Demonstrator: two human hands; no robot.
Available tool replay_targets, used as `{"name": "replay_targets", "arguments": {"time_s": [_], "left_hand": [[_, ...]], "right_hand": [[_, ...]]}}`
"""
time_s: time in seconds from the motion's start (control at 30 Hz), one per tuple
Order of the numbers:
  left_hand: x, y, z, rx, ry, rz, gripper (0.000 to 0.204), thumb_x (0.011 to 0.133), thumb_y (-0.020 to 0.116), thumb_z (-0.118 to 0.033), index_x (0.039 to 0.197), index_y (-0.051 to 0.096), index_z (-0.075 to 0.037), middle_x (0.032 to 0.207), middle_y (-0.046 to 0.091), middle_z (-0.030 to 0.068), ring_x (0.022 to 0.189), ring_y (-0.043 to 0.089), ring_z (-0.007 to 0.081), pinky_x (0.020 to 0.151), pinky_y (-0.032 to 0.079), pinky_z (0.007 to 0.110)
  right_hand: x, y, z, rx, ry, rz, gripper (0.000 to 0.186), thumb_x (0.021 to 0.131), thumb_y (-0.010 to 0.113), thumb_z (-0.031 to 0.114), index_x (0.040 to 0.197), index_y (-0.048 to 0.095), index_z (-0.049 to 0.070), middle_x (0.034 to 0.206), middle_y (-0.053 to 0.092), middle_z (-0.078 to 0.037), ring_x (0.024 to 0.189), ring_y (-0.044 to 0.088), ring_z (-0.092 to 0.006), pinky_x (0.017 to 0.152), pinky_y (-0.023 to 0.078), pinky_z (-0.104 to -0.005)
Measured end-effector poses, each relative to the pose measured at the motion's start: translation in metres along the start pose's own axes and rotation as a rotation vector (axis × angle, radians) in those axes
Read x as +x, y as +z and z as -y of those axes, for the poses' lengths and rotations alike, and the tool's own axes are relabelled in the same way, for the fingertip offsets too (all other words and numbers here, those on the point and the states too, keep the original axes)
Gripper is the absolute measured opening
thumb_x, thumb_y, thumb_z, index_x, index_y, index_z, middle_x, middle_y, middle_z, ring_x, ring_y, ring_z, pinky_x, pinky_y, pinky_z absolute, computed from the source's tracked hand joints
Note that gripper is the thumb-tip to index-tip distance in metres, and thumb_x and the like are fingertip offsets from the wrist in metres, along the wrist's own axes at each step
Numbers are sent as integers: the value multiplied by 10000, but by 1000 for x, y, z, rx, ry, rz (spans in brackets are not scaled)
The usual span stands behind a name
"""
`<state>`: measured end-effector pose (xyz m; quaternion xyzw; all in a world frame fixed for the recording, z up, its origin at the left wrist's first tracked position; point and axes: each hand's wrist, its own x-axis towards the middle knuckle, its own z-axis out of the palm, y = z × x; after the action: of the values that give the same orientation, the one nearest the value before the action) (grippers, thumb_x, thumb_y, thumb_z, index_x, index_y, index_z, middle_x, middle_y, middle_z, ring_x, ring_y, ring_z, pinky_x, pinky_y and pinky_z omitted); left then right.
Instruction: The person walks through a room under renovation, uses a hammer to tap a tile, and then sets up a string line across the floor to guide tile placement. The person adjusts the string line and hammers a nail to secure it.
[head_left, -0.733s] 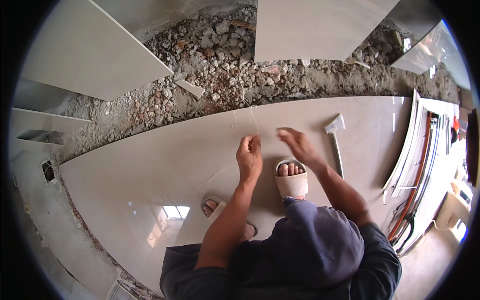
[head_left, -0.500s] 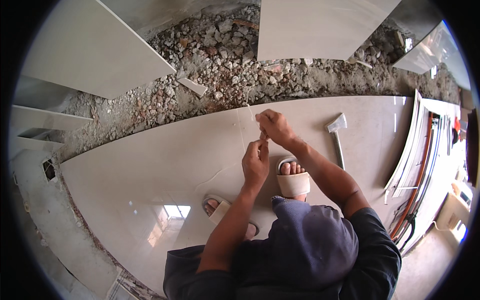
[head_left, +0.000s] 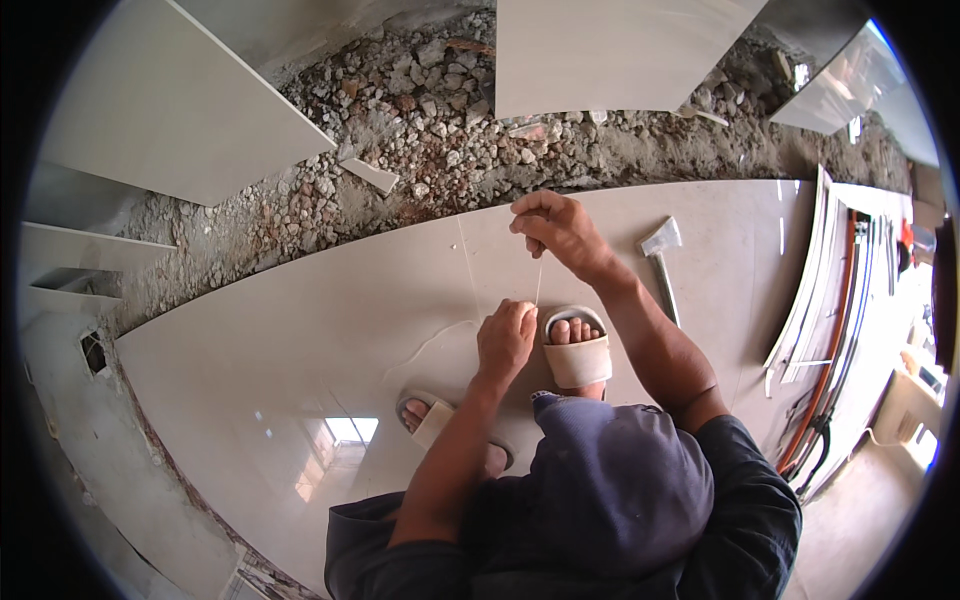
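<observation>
A thin pale string (head_left: 540,283) runs taut between my two hands, over the glossy light floor tiles (head_left: 290,330). My left hand (head_left: 507,338), the nearer one, pinches its lower end just left of my right sandal (head_left: 578,358). Farther out, close to the tiles' far edge, my right hand (head_left: 553,232) is curled with fingers bent, the string's upper end at its fingertips. A loose length of string (head_left: 430,345) curves across the tiles left of my left hand. To the right of my right hand lies a hatchet (head_left: 662,245) with a metal head and a straight handle.
A strip of rubble (head_left: 420,150) borders the tiles on the far side. Large pale panels (head_left: 170,110) stand beyond it. Long strips and rods (head_left: 830,330) lie along the right, near a beige plastic object (head_left: 895,405). My left sandal (head_left: 425,418) rests on the tiles.
My hands, close together before, have moved apart. My right hand rose away and my left came slightly nearer to me, leaving the string stretched between them. The whole view shifted slightly.
</observation>
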<state>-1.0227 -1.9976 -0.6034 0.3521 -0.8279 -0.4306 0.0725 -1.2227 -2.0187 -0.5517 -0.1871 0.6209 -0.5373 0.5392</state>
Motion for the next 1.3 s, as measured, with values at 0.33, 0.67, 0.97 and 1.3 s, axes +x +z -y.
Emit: {"name": "replay_targets", "arguments": {"time_s": [0.33, 0.67, 0.97, 1.3], "left_hand": [[72, -58, -44, -430, 34, -88, 373, 863, 573, -74, 1229, 525, -17, 1208, 565, 188, 1111, 556, 258, 879, 463, 348], [74, -79, -25, -570, -332, 105, 232, 953, 537, -141, 1094, 615, 25, 856, 689, 84, 803, 636, 119, 731, 499, 252], [69, -89, 6, -425, -392, 217, 278, 928, 554, -123, 1153, 584, 37, 918, 697, 115, 852, 649, 154, 805, 502, 270], [85, -70, -35, -538, -118, 129, 236, 900, 594, -108, 1099, 617, 15, 971, 681, 89, 890, 619, 143, 806, 476, 270]], "right_hand": [[-18, -10, 24, 209, 135, 98, 231, 916, 512, 243, 893, 555, 17, 679, 549, -55, 474, 438, -87, 431, 351, -235], [-21, -29, 18, -605, 6, 162, 258, 827, 678, 207, 987, 667, 5, 746, 654, -68, 691, 596, -129, 659, 491, -311], [-19, -27, 11, -497, -50, 131, 207, 846, 653, 197, 886, 671, -6, 737, 648, -57, 675, 558, -101, 623, 464, -280], [-22, -23, 15, -313, -102, 155, 230, 850, 648, 210, 881, 664, -17, 748, 634, -52, 709, 555, -104, 644, 464, -283]]}}
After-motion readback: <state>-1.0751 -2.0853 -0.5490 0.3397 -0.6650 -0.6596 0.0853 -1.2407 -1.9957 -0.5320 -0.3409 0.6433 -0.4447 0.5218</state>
